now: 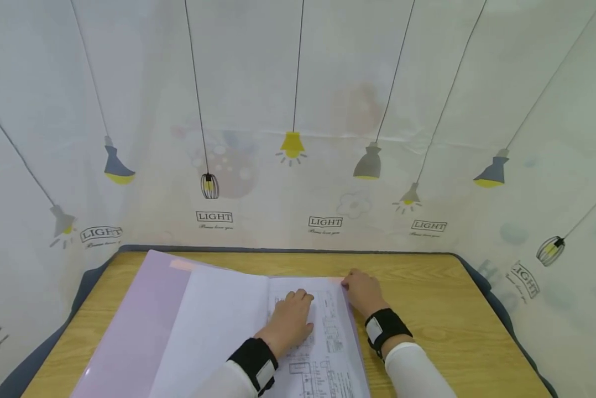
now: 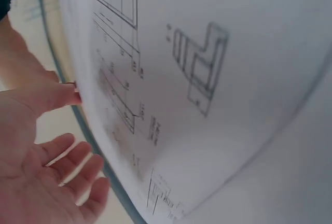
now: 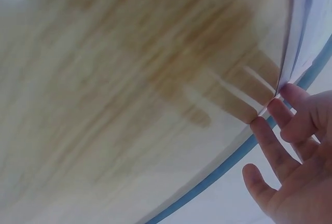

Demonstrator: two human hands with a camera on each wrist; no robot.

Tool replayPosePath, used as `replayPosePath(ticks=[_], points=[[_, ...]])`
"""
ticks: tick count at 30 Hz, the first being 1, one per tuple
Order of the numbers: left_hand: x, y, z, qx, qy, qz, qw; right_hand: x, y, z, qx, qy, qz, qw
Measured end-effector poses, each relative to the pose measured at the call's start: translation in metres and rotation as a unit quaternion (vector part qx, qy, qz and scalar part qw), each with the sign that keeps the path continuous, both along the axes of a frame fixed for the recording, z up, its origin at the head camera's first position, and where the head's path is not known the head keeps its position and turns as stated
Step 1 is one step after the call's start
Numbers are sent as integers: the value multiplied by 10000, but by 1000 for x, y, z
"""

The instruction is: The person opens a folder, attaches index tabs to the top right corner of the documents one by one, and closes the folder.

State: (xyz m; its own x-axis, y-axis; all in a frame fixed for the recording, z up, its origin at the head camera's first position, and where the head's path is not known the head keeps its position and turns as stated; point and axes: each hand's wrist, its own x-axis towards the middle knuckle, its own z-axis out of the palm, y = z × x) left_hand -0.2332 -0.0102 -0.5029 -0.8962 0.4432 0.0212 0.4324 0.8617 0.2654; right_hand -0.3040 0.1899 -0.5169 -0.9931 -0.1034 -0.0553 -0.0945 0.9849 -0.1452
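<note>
A folder with a lilac cover (image 1: 129, 315) lies open on the wooden table. On its left side is a blank white page (image 1: 218, 315); the right page (image 1: 323, 354) carries black line drawings. Over the upper part of that drawn page lies my left hand (image 1: 290, 320), fingers loosely bent and holding nothing visible. The left wrist view shows the same hand (image 2: 46, 172) with its thumb extended toward the sheet. My right hand (image 1: 365, 293) is at the folder's top right corner. In the right wrist view its fingertips (image 3: 258, 123) touch the table beside the folder's edge.
The wooden table (image 1: 442, 320) extends to the right of the folder, with a dark blue-grey border (image 1: 288, 249) along its back. Behind it hangs a pale cloth (image 1: 258, 66) printed with lamps. Both wrists wear black bands (image 1: 387, 329).
</note>
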Motion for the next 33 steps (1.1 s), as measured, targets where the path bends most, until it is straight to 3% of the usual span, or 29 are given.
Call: replayPosePath(ticks=[4,9,13,17,23,28,33], points=[[-15,11,-12,45,123,-232,9996,-1,-2,0,106,93,38,9999],[-28,25,-23,55,249,-108,9996,1,-5,2,115,271,144,9995],[-28,39,-26,-65,175,-131,9997,3,-6,2,122,431,178,9988],[-24,51,-27,-558,302,-243,9977,4,-5,5,134,500,159,9985],[-20,59,-25,-1044,390,-174,9936,4,-2,5,59,436,72,9990],[-25,63,-27,-1120,474,-60,9926,2,0,3,-146,521,22,9985],[-33,65,-30,-1010,288,13,9945,2,-2,3,-93,552,32,9984]])
